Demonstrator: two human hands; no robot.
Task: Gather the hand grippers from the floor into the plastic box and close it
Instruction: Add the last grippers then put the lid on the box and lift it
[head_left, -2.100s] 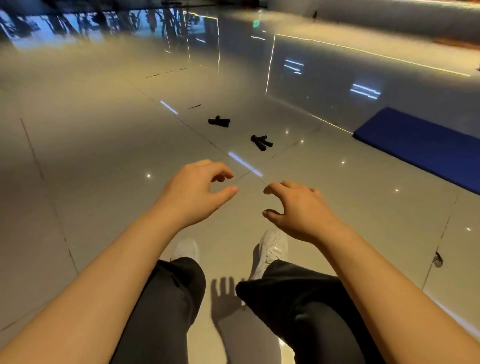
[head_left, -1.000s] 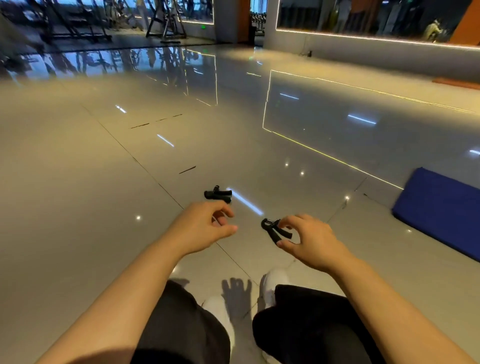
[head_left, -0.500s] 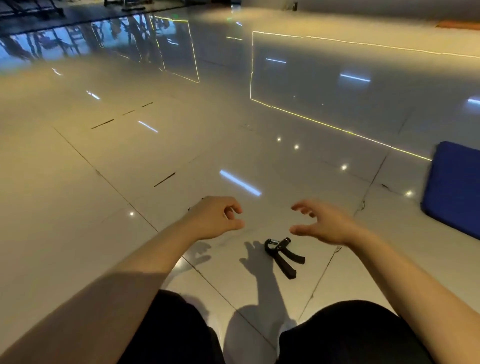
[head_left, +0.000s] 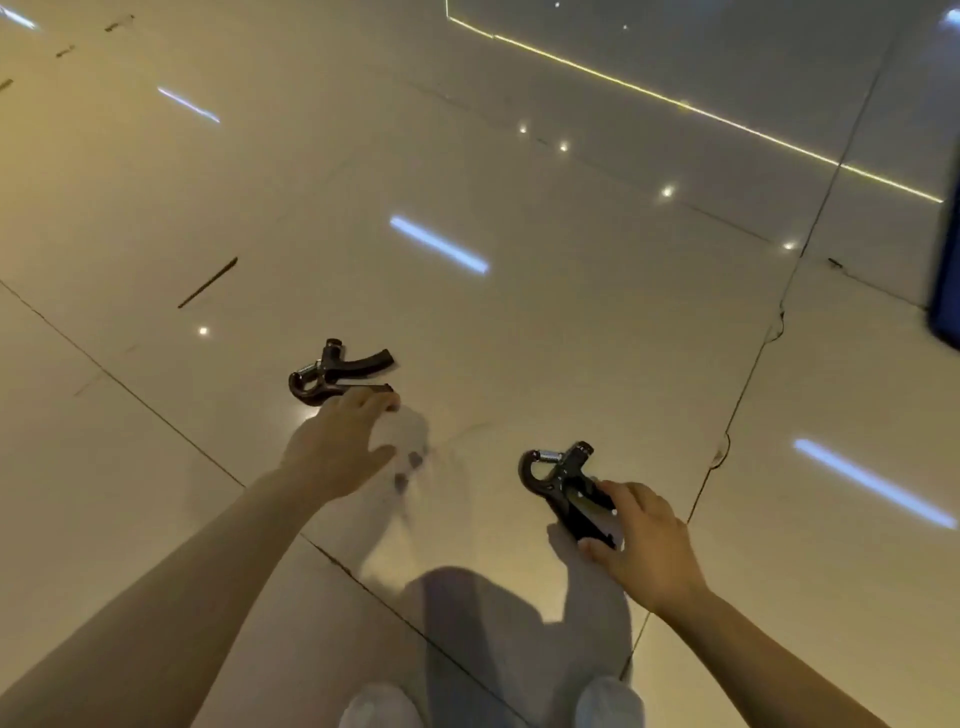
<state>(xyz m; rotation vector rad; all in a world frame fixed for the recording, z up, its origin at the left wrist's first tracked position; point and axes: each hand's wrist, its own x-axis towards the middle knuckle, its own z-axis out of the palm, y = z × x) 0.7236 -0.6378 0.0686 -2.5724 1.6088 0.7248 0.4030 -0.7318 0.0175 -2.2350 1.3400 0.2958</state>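
Since half a second earlier both hands had dropped to the glossy tiled floor (head_left: 519, 322). Left hand (head_left: 337, 452), grip apart, touched one black hand gripper (head_left: 337, 371); right hand (head_left: 644, 545), grip clamped on the second hand gripper (head_left: 566, 488), hooked, steel-sprung.

No readable text anywhere.

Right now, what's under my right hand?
The handles of the right hand gripper, lying on the tiled floor. The right hand pinches them between fingers and thumb; its spring end shows, but the handle ends are covered.
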